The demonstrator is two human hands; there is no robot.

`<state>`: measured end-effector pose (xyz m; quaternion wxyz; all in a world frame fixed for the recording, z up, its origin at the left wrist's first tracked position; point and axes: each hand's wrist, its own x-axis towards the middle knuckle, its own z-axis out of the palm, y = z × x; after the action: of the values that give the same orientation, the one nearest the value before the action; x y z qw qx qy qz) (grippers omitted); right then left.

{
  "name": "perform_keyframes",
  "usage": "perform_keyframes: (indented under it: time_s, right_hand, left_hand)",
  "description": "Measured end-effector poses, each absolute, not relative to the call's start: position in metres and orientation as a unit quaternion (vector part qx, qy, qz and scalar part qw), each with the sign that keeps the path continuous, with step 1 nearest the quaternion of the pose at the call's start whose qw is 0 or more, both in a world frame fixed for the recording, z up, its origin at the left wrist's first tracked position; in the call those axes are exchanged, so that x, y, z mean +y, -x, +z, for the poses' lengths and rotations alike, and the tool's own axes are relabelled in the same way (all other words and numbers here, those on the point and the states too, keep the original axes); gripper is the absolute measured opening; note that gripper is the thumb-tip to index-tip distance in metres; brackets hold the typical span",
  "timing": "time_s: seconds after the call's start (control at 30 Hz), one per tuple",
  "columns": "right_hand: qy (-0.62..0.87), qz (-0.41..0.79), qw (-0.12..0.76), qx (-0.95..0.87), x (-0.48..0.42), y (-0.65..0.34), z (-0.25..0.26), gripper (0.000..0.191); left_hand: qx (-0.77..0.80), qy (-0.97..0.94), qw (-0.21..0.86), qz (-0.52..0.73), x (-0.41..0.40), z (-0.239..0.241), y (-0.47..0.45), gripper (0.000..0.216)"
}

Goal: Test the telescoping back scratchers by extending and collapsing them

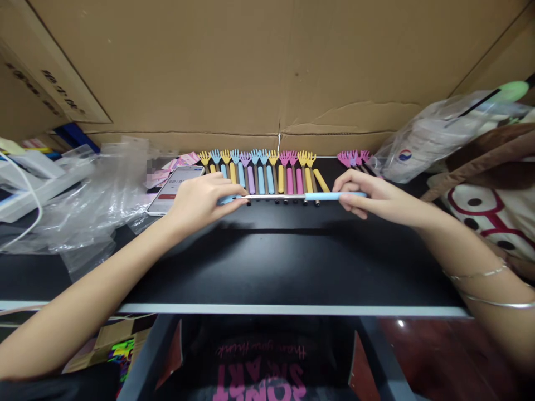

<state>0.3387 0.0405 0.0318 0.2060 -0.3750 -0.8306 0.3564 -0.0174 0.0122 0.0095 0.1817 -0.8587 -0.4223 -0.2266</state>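
A blue telescopic back scratcher (330,196) lies stretched sideways between both my hands, just above a black table (267,262). My left hand (200,200) is closed around its blue claw end. My right hand (368,197) pinches its light blue handle, and the metal rod spans the gap. Right behind it, a neat row of collapsed scratchers (261,172) in yellow, blue, purple and pink lies side by side, claws toward the cardboard.
A phone (173,189) lies left of the row beside crumpled clear plastic bags (83,206). More pink scratchers (353,159) sit at the right near a plastic bag (434,133). A cardboard wall (267,72) backs the table. A brown plush toy (489,189) sits at the far right.
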Motion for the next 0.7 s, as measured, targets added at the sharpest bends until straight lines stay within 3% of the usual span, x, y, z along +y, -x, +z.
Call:
perform_keyframes:
  time_s: [0.4, 0.7]
  right_hand:
    - [0.387, 0.537, 0.170, -0.731, 0.0378, -0.3357, 0.0246, 0.034]
    - [0.401, 0.553, 0.168, -0.710, 0.0388, -0.3354, 0.0213, 0.034]
  left_hand:
    - [-0.390, 0.866, 0.219, -0.223, 0.0081, 0.0119, 0.0163, 0.033]
    - [-0.372, 0.864, 0.246, -0.232, 0.0064, 0.0118, 0.0142, 0.031]
